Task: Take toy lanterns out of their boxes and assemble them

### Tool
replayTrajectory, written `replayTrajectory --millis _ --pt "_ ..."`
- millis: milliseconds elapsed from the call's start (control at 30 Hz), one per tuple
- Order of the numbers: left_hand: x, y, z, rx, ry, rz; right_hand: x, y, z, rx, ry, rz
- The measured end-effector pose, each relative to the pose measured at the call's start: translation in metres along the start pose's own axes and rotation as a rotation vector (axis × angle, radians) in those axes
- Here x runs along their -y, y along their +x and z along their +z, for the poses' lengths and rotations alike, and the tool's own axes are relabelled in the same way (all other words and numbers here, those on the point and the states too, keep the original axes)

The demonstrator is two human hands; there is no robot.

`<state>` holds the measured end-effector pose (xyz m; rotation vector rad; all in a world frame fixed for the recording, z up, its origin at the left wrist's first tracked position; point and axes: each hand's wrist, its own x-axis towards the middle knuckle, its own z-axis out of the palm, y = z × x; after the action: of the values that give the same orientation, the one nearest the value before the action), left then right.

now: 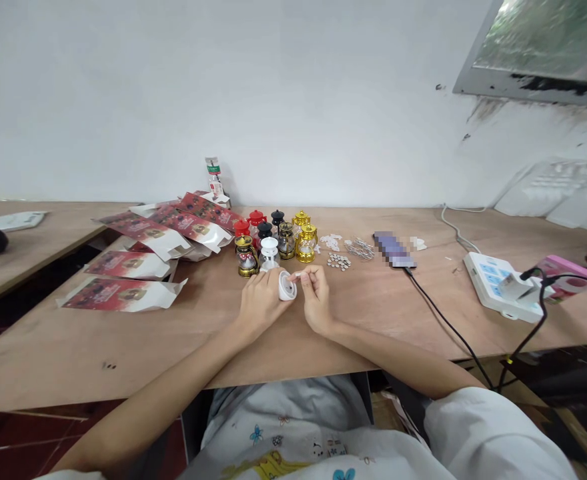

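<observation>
On my screen the left hand [259, 301] has its grip clamped around a white lantern piece [287, 285], which lies tipped on its side just above the tabletop [383, 313], round open end facing the right hand [317, 301]. That hand's thumb and forefinger are pinched together on a small pale bit [298, 274] right at the rim of the piece; I cannot make out what it is. Just behind the hands stands a cluster of little lanterns [286, 240] in red, black, gold and white, all upright. To their left I see red printed packets [123, 293] spread in loose rows. To the right of the lanterns lie a small heap of button batteries [338, 261] and a tangle of wire loops [359, 249], then a phone [392, 249] with a black cable [443, 320] running off the near edge. A white power strip [493, 285] sits well apart, far right.
</observation>
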<state>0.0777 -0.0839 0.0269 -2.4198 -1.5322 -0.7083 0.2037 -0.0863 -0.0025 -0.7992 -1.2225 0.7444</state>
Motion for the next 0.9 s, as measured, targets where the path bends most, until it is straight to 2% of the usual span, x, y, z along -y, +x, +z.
replayTrajectory --millis 333,500,767,900 --pt "-0.013 0.005 0.003 0.058 0.004 -0.066 -0.008 0.0 0.012 -0.168 -0.172 -0.014" --pt "-0.017 0.01 0.002 0.071 0.048 -0.072 -0.009 0.004 0.016 -0.201 -0.219 -0.005" --pt "-0.036 0.025 -0.008 0.115 0.028 -0.092 -0.01 0.018 0.003 -0.202 -0.114 -0.034" --pt "-0.046 0.031 -0.007 0.079 -0.007 -0.075 -0.01 0.024 -0.006 -0.195 -0.083 -0.048"
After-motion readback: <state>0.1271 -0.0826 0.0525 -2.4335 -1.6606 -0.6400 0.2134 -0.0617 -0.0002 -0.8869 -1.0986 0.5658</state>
